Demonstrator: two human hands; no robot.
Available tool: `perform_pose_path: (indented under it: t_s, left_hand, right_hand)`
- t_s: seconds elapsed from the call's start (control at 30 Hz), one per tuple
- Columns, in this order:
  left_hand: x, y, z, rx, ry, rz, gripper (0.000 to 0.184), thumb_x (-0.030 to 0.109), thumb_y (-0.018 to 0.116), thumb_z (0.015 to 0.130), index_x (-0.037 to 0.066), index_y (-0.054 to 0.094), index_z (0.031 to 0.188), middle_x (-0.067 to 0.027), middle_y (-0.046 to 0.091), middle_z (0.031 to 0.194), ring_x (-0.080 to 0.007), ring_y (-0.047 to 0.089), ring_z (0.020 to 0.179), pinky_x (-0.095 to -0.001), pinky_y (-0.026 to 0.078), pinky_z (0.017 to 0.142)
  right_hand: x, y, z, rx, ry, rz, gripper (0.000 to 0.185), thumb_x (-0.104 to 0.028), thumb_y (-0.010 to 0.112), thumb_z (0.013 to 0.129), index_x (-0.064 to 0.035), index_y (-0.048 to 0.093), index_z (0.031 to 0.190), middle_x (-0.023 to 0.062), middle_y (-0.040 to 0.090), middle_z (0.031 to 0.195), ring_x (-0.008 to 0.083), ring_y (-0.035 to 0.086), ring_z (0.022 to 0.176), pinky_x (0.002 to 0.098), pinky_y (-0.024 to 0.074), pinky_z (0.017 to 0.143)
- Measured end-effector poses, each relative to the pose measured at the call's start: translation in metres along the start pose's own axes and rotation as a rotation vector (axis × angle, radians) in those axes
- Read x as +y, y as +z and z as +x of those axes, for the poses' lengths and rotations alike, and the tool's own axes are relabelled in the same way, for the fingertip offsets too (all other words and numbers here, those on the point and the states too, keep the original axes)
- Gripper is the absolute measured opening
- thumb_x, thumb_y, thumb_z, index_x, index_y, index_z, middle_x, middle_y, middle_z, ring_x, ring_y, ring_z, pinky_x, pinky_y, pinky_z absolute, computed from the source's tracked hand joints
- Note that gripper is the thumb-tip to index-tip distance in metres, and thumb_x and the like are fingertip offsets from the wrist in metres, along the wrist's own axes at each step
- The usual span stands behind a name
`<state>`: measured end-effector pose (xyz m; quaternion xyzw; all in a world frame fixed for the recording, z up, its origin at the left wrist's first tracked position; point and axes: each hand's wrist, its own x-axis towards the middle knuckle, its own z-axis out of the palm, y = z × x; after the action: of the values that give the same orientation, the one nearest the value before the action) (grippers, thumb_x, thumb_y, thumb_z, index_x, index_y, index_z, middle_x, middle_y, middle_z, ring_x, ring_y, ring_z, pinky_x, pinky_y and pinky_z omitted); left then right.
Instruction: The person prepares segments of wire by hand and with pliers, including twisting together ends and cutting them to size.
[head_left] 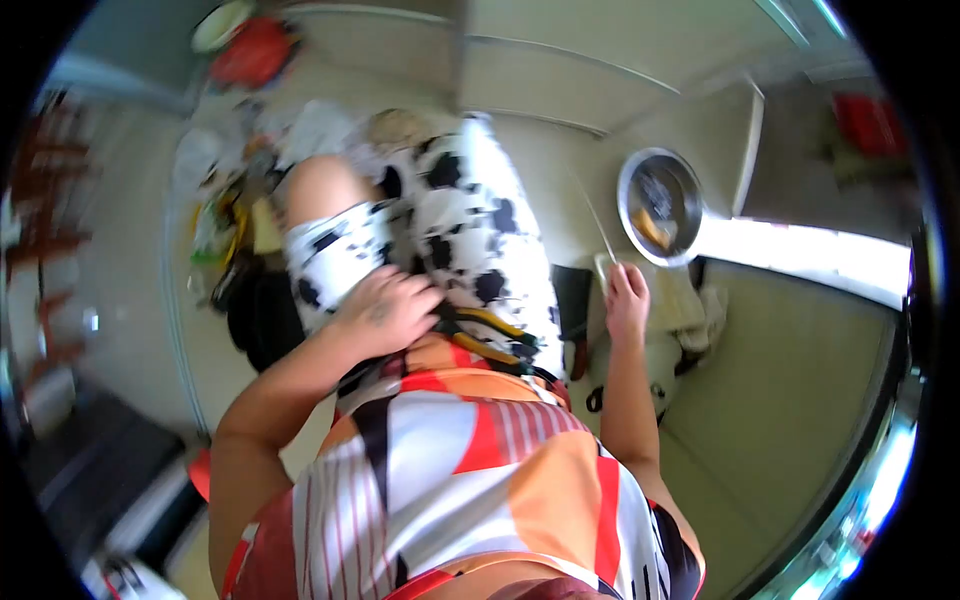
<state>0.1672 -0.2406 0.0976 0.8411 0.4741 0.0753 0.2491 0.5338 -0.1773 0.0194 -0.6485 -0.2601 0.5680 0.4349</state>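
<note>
My left hand (392, 310) rests over my lap, back upward, with its fingers curled. Beside its fingertips lie pliers (490, 325) with yellow and black handles spread apart; whether the fingers grip their head is hidden. Out to the right, my right hand (627, 288) pinches one end of a thin pale strip (600, 228), which points up and away toward the cabinets. Just beyond that hand stands a round metal basin (628, 190) with something orange-brown and shiny inside.
Cow-print cloth (490, 230) covers my legs. Left of them, bags and clutter (250, 190) lie on the floor. A red item (252, 52) sits farther back. Pale cabinet fronts (560, 85) line the far side, and a pale panel (790, 370) stands at right.
</note>
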Motion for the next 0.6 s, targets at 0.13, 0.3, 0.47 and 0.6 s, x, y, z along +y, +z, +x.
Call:
perform_pose_path:
  t_s: [0.13,0.3,0.47,0.6]
  left_hand:
    - [0.011,0.011,0.015,-0.327,-0.112,-0.199,0.035,0.02,0.072,0.068,0.004,0.057,0.096,-0.015,0.065,0.088,-0.0333,0.064,0.086,-0.0446,0.051,0.076]
    - [0.001,0.007,0.023,-0.093,0.064,-0.204,0.017,0.015,0.064,0.074,0.007,0.056,0.087,-0.0115,0.067,0.074,-0.0289,0.068,0.074,-0.0406,0.053,0.064]
    - [0.011,0.004,0.012,0.039,0.236,-0.187,0.01,0.016,0.054,0.082,0.009,0.059,0.077,-0.0088,0.065,0.071,-0.0278,0.065,0.066,-0.04,0.053,0.057]
    - [-0.032,-0.002,-0.029,0.0,0.065,-0.196,0.021,0.025,0.059,0.086,0.004,0.061,0.085,-0.0121,0.065,0.077,-0.0309,0.065,0.076,-0.0406,0.054,0.069]
  right_hand:
    - [0.033,-0.041,0.031,0.021,0.052,-0.447,0.017,-0.024,0.064,0.092,-0.0079,0.063,0.096,-0.0045,0.052,0.07,0.0033,0.044,0.055,0.0197,0.029,0.042]
    - [0.052,-0.056,0.073,-0.091,-0.014,-0.863,0.025,-0.03,0.061,0.092,-0.0111,0.057,0.076,-0.0048,0.04,0.056,0.0045,0.034,0.043,0.0235,0.023,0.037]
    - [0.012,-0.078,0.119,-0.257,-0.369,-1.107,0.028,-0.03,0.06,0.092,-0.0039,0.067,0.101,0.0009,0.051,0.066,0.0113,0.043,0.055,0.0256,0.0351,0.049]
    - [-0.047,0.02,0.08,-0.147,-0.357,-1.151,0.03,-0.026,0.06,0.094,0.0002,0.066,0.108,0.0043,0.062,0.084,0.0116,0.052,0.07,0.0238,0.0439,0.063]
